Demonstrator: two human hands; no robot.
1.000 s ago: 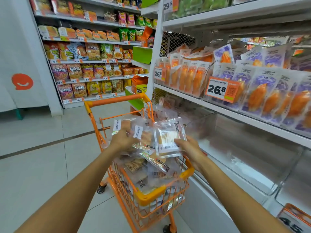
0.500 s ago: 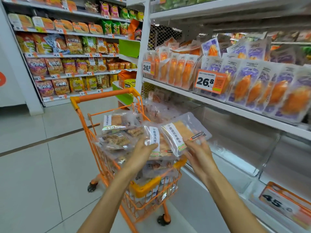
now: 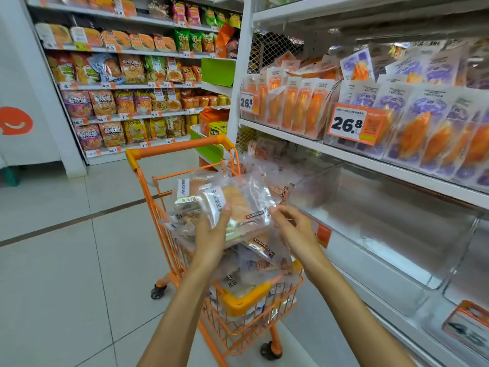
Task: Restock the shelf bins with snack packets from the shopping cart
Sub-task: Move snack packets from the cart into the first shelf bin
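While cart (image 3: 182, 152) blocks aisle — shelves (image 3: 370, 157) beside, packets (image 3: 238, 205) held.

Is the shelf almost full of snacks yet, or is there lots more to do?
Lots more to do. Nothing looks done yet: the clear shelf bin beside the cart shows no packets inside. In hand: the left hand holds a clear snack packet above the orange shopping cart, and the right hand is at its edge. Left: the cart is heaped with packets, all waiting to go in.
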